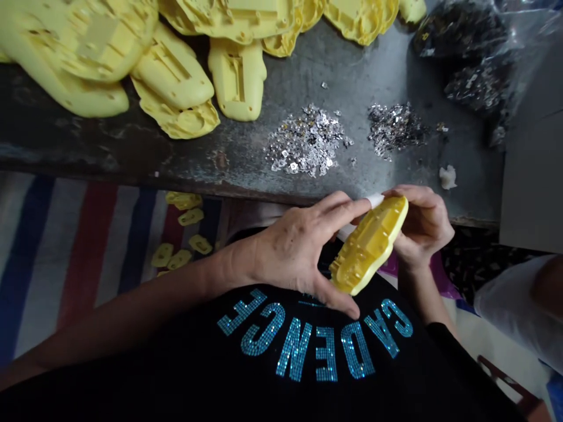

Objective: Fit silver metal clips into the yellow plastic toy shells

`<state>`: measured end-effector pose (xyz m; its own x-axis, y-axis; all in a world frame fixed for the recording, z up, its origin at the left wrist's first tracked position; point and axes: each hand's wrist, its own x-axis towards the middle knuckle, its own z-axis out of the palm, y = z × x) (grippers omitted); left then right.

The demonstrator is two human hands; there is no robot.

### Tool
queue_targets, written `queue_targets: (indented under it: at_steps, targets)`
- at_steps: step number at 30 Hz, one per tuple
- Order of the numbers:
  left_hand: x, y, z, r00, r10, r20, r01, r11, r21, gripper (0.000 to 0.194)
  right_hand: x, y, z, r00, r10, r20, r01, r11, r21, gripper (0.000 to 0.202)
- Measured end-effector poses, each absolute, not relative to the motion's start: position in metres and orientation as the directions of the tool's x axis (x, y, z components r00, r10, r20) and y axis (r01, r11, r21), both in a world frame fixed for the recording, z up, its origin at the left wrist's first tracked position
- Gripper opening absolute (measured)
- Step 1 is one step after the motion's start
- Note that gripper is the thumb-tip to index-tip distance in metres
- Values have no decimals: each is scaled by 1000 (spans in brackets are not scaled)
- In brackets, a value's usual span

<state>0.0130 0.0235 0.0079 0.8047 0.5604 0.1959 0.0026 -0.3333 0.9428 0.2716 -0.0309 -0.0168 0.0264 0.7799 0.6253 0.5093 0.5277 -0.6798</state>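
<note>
- Nearest is a black shirt (176, 375), its glittering blue letters spelling CADENCE, upside down from this viewpoint.
- The left hand (294, 246) comes in from the left, back of the hand upward, with dark smudges on it. Its thumb and fingers are spread wide, the thumb stretched past the lower end of the yellow shell (368, 241). A white wrapping (375, 200) covers one fingertip, which lies at the shell's upper end. How firmly this hand presses cannot be told.
- The yellow shell is held tilted between the two hands, in front of the shirt and just short of the table edge. Its ribbed inner face, with small posts, is turned toward the left hand.
- The right hand (422, 225) grips the shell's upper end from the right, fingers curled round it and thumb against the smooth outer side.
- Lower down at left, small yellow pieces (191, 217) lie on a striped sheet (94, 234).
- On the dark, worn table (288, 82), a white scrap (447, 177) sits near the front edge, beyond the right hand.
- Farther in are two heaps of small metal parts, the larger heap (308, 140) left of the smaller heap (396, 126).
- Farthest, more yellow shells (237, 82) lie along the left and middle, many overlapping; clear plastic bags (477, 82) of dark metal bits stand at right.
</note>
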Motion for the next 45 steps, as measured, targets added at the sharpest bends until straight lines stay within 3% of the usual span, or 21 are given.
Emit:
queue_targets:
  at_steps: [3, 11, 13, 17, 20, 22, 25, 28, 31, 33, 34, 36, 39, 42, 45]
  targets:
    - [19, 26, 8, 826, 515, 230, -5, -402, 916, 129, 272, -31, -16, -1, 754, 657, 522, 561, -643, 38]
    - [19, 21, -10, 681, 550, 484, -265, -431, 863, 119, 269, -32, -20, 65, 742, 668, 525, 544, -655, 38]
    - [17, 20, -8, 660, 615, 432, -272, -340, 900, 106, 263, -33, -25, 128, 754, 644, 482, 520, -705, 38]
    - [3, 15, 1, 500, 845, 190, -185, -111, 977, 57, 252, -35, -27, 231, 850, 473, 349, 381, -856, 34]
    - [-10, 20, 7, 330, 939, 100, -63, -84, 995, 33, 255, -30, -13, 12, 977, 211, 241, 202, -949, 36]
    - [-15, 29, 11, 378, 925, 48, -5, -50, 999, 25, 261, -21, 0, -132, 986, 104, 193, 128, -973, 48]
    - [-15, 44, 16, 584, 811, -36, 39, 16, 999, 28, 261, -2, 18, -268, 962, 45, 178, 96, -979, 59]
    - [-11, 50, 16, 625, 775, -94, -60, 167, 984, 33, 243, 7, 19, -372, 927, -52, 36, -42, -998, 48]
    - [-14, 36, 6, 556, 827, -83, -211, 237, 948, 62, 221, -2, 2, -190, 972, -138, -221, -179, -959, 47]
    - [-22, 19, -5, 539, 838, -90, -207, 235, 950, 86, 213, -13, -12, -104, 975, -196, -338, -220, -915, 52]
    - [-27, 10, -10, 537, 833, -133, -163, 257, 953, 84, 213, -19, -16, -125, 969, -215, -353, -246, -902, 53]
    - [-35, -4, -16, 468, 850, -243, -102, 325, 940, 72, 222, -27, -21, -221, 955, -198, -280, -257, -925, 48]
    - [-40, -10, -14, 341, 870, -356, -113, 414, 903, 61, 252, -24, -18, -148, 988, -32, 109, -16, -994, 29]
    - [-35, -1, -2, 271, 855, -443, -107, 484, 869, 63, 281, 1, -17, 30, 967, 252, 618, 180, -765, 4]
    - [-28, 8, 7, 230, 850, -473, -100, 504, 858, 70, 290, 33, -25, -24, 957, 289, 817, 185, -546, 9]
